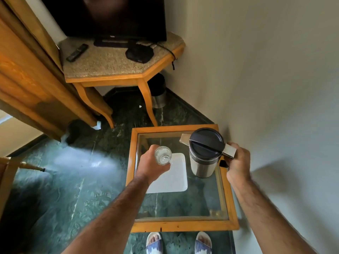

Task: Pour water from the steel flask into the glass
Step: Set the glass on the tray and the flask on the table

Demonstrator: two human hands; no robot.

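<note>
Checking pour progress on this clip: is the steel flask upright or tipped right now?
Upright. The steel flask stands level, black lid on top, no spout toward the glass in the left hand; the right hand holds its handle side.

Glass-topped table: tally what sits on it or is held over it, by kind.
Steel flask: 1
Glass: 1
White tray: 1
Cardboard piece: 1
Total: 4
The left hand holds the glass; the right hand is at the flask's handle side.
</note>
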